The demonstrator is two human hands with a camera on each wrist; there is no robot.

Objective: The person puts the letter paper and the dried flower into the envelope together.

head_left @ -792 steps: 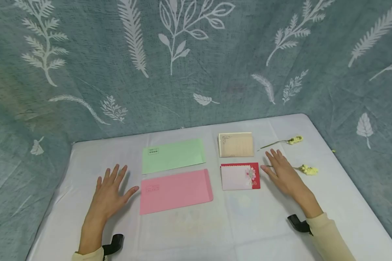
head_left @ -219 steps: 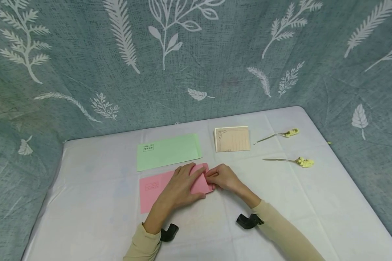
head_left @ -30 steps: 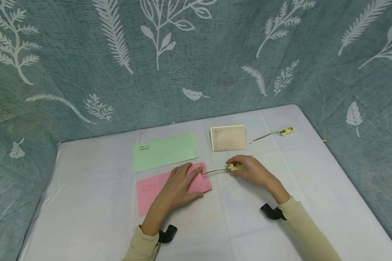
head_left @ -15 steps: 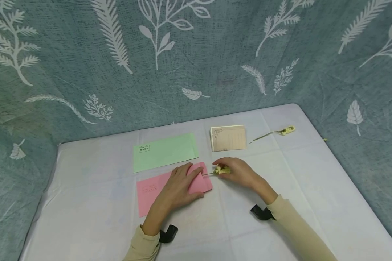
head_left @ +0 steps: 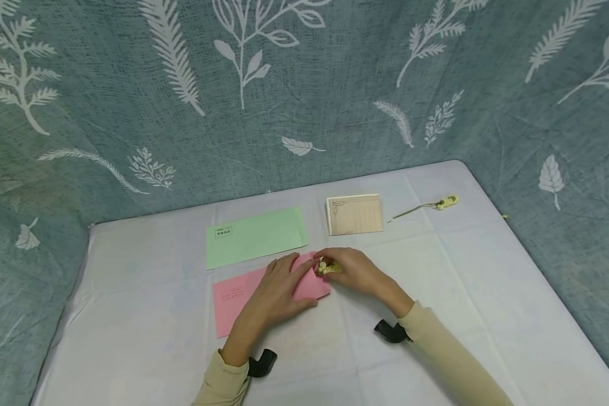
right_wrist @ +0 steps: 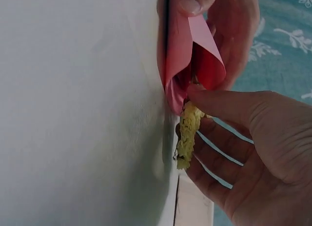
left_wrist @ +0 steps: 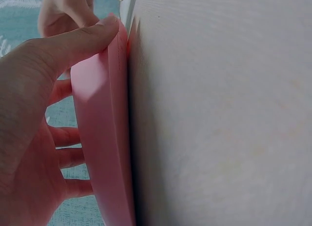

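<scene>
- One yellow flower (right_wrist: 187, 133) is pinched between the thumb and fingers of the right hand (head_left: 352, 269). Its bloom is just outside the mouth of the pink envelope (head_left: 233, 299); too hard a squeeze could crumble it.
- The lower stem is out of sight, seemingly inside the mouth. Pushed askew, it could snag on the paper and bend or snap.
- The right thumb is close by the mouth's edge; catching the paper there could fold the rim inward.
- The left hand (head_left: 279, 293) grips the pink envelope across its width, thumb and fingers at opposite edges, bowing the mouth apart. Slackening could let the gap close against the bloom; tightening could leave a crease.
- The pink envelope lies on the white table (head_left: 325, 366), and might slide under a push if held too lightly.
- Just beyond it lies the green envelope (head_left: 256, 237), which such a slip could nudge.
- The beige cards (head_left: 355, 215) and second flower (head_left: 438, 204) lie farther off, at little risk.
</scene>
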